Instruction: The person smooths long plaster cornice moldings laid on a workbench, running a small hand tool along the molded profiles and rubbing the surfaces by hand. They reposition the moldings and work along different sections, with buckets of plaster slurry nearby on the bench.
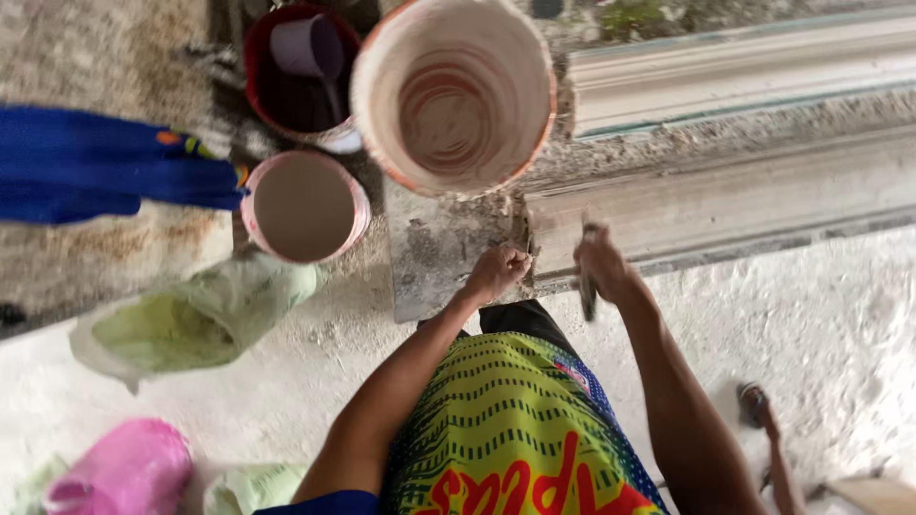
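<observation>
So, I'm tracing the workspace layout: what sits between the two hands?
In the head view, only the end of the pale moulded slab lies between the left hand and right hand; nothing else.

Plaster-moulding workshop: caked buckets, cast cornice.

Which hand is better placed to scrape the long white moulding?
Probably the right hand: it grips a dark-handled tool at the moulding. The left hand is a closed fist beside its end, apparently empty.
</observation>
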The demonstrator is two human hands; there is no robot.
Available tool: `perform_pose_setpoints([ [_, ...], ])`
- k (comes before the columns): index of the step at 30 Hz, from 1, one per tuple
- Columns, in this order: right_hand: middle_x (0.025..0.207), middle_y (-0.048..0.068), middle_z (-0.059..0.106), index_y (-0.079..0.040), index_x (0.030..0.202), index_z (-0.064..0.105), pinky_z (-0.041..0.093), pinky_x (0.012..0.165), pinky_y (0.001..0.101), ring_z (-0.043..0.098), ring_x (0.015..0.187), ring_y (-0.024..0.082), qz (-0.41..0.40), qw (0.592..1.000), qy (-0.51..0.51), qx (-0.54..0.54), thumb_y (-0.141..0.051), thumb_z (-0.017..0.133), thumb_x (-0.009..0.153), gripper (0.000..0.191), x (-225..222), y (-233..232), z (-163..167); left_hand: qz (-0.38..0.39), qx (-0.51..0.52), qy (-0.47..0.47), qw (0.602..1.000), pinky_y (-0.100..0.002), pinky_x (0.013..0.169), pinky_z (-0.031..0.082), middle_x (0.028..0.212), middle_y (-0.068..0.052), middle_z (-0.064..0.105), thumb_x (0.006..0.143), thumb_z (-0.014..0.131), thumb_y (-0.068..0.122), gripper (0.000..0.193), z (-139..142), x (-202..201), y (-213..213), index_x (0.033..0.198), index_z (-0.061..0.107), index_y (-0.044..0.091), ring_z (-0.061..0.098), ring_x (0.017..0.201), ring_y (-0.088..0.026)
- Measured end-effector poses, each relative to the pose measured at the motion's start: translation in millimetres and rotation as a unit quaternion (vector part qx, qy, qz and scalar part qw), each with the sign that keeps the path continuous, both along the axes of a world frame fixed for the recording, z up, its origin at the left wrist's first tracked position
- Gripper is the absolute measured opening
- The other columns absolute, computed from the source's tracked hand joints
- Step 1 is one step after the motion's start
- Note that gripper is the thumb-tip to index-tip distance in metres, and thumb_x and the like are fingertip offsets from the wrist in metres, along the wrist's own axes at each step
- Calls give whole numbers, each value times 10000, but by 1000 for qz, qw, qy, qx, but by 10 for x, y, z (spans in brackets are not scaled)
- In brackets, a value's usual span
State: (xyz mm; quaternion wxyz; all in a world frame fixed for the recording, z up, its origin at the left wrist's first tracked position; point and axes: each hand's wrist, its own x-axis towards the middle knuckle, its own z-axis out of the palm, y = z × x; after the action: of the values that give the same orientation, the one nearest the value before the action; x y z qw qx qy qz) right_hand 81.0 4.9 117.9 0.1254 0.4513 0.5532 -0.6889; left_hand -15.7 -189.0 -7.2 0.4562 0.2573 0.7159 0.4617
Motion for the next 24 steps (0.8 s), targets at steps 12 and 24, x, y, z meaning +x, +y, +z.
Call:
perform_pose_setpoints([
  [12,877,171,737,-212,1515,438,568,632,529,699,747,365,376,837,-138,371,-334,523,1011,525,1220,-1711,-584,-230,-15,374,898,-431,915,505,1075,-113,700,821,701,379,207,254,-370,690,890,807,215,612,1037,-308],
  [24,742,227,671,-135,1282,591,529,566,560,681,660,405,216,877,-110,414,-267,533,1010,308,1107,-1920,-459,-295,-134,287,901,-444,1053,487,1406,-62,558,840,722,447,393,429,-247,380,1197,762,288,602,1251,-282],
])
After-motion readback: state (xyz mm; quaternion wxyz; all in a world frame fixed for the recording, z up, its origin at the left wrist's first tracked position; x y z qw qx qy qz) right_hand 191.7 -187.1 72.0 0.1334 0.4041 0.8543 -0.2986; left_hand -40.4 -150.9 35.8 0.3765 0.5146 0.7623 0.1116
